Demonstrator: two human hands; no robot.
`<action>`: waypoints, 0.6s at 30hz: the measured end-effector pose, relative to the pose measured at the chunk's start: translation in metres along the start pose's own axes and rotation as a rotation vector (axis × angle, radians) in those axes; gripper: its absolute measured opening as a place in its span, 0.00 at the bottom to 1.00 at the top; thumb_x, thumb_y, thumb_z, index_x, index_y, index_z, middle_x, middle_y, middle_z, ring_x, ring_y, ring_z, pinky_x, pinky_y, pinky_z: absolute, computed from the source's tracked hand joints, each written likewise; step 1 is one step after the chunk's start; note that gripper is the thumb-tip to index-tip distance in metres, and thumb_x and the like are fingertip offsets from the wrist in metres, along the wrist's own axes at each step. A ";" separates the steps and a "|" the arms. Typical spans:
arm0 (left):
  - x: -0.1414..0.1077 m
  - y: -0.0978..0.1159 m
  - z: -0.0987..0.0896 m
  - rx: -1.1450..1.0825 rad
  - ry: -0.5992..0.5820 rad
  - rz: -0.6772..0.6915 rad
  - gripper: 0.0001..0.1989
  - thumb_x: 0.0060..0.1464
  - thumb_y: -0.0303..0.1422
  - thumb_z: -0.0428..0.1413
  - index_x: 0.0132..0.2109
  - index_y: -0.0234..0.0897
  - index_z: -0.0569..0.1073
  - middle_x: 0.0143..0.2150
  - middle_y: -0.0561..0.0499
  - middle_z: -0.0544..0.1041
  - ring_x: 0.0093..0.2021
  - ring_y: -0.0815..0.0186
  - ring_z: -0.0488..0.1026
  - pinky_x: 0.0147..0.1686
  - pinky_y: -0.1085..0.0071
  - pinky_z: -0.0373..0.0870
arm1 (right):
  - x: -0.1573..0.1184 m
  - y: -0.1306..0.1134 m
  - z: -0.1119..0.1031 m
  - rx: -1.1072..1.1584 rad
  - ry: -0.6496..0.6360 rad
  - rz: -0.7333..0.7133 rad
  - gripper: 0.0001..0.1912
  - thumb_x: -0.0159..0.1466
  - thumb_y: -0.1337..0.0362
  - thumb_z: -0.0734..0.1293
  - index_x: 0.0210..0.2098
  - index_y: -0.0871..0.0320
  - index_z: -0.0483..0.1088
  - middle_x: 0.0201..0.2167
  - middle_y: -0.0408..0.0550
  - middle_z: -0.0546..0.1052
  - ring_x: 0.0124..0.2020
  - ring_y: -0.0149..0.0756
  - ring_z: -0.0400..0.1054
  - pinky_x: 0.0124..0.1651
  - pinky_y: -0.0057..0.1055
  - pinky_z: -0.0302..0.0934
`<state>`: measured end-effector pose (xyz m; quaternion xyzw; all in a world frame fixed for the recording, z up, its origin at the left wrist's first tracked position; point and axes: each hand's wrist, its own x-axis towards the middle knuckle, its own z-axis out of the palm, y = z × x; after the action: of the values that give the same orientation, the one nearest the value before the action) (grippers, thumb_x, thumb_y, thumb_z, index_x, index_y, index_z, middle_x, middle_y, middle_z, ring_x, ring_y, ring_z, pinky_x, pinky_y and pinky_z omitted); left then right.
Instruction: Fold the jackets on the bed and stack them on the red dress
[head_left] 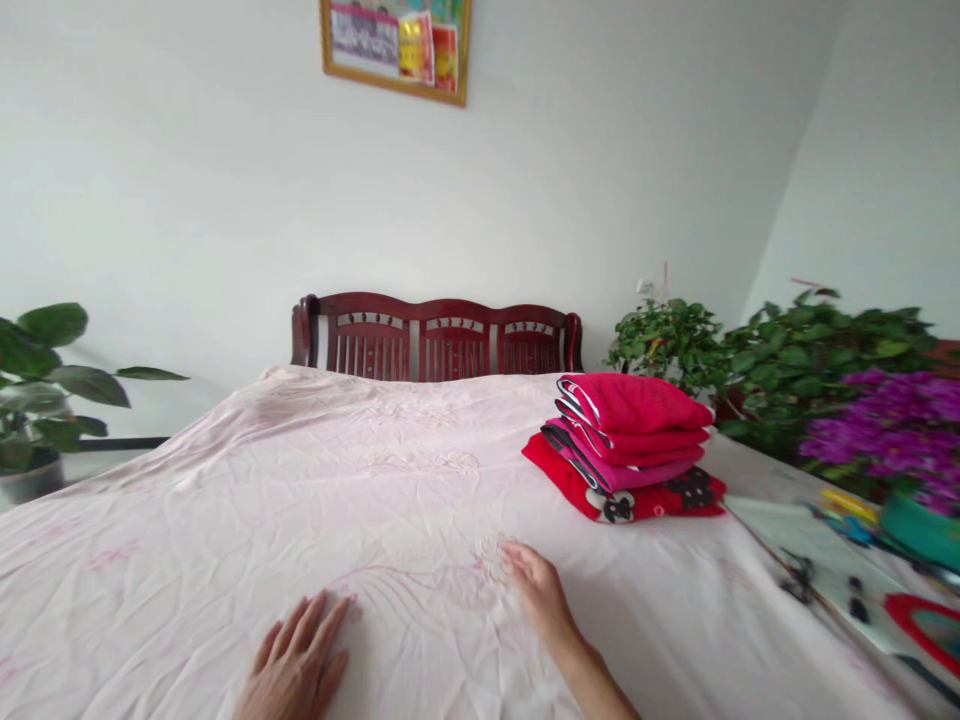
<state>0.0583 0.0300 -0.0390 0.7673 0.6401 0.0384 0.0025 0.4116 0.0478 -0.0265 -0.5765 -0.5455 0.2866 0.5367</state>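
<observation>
My left hand (296, 660) lies palm down on the pale pink cloth (300, 510) at the bottom, its fingers a little apart, holding nothing. To its right, my right hand (534, 588) rests edge-on over the same cloth, fingers slightly bent and nothing seen in it. Beyond it on the right stands a stack of folded red and pink clothes (637, 430). The lowest piece is red with dark and white animal figures. Neither hand touches the stack.
Along the right edge are a glass-like board (825, 550), a red-rimmed round object (926, 630), small dark items and purple flowers (885, 430). A dark red wooden bench back (450, 340) stands behind the cloth. A potted plant (45, 400) is at the left.
</observation>
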 end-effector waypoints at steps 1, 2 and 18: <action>0.000 0.000 -0.001 0.003 -0.004 -0.001 0.27 0.64 0.39 0.44 0.69 0.47 0.60 0.73 0.51 0.56 0.73 0.57 0.51 0.70 0.53 0.48 | 0.010 -0.005 -0.008 0.149 0.067 0.064 0.22 0.58 0.60 0.63 0.50 0.60 0.74 0.50 0.57 0.79 0.50 0.45 0.75 0.54 0.43 0.70; 0.000 0.000 -0.001 0.005 -0.006 -0.002 0.27 0.64 0.39 0.44 0.69 0.47 0.60 0.73 0.52 0.56 0.73 0.57 0.51 0.70 0.53 0.48 | 0.021 -0.013 -0.018 0.285 0.148 0.119 0.23 0.57 0.59 0.65 0.50 0.60 0.73 0.49 0.57 0.79 0.48 0.45 0.76 0.51 0.42 0.72; 0.004 -0.007 0.013 -0.078 0.038 0.006 0.27 0.63 0.39 0.47 0.68 0.48 0.63 0.72 0.51 0.59 0.72 0.55 0.53 0.70 0.51 0.48 | 0.191 -0.117 -0.199 0.446 0.932 0.441 0.17 0.71 0.62 0.63 0.56 0.62 0.66 0.52 0.55 0.72 0.47 0.37 0.71 0.47 0.41 0.70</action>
<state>0.0531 0.0361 -0.0521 0.7675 0.6359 0.0780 0.0201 0.6017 0.1458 0.1829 -0.6153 -0.0434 0.2155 0.7570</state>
